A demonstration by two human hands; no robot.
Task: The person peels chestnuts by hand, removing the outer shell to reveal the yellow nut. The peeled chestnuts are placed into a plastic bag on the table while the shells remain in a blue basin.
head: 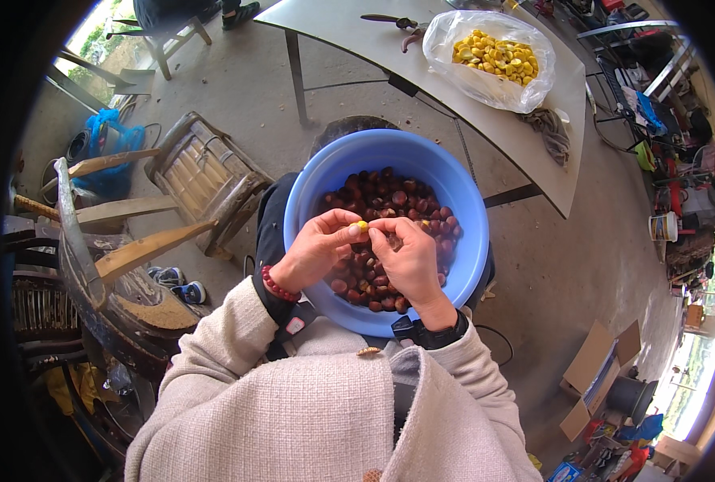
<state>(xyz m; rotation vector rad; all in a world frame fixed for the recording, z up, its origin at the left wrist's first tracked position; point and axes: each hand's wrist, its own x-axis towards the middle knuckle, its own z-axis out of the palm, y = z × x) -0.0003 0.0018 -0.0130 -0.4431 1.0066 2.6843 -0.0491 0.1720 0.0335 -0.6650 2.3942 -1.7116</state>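
A blue plastic basin (472, 241) rests on my lap, holding many brown chestnuts (381, 283). Above it, my left hand (327, 244) pinches a yellow peeled chestnut (361, 226) between thumb and fingers. My right hand (407, 256) meets it from the other side with thumb and forefinger together at the nut's edge; whether it also grips the nut or a bit of skin is too small to tell. Beyond the basin, an open clear plastic bag (438, 51) of yellow peeled chestnuts (496, 59) sits on the table (357, 27). Pruning shears (404, 24) lie left of the bag.
A grey cloth (549, 134) hangs at the table's right edge. Wooden chairs (191, 169) stand at the left, near a pair of shoes (190, 292). An open cardboard box (592, 361) is at the lower right. Another person's foot (241, 15) shows at the top.
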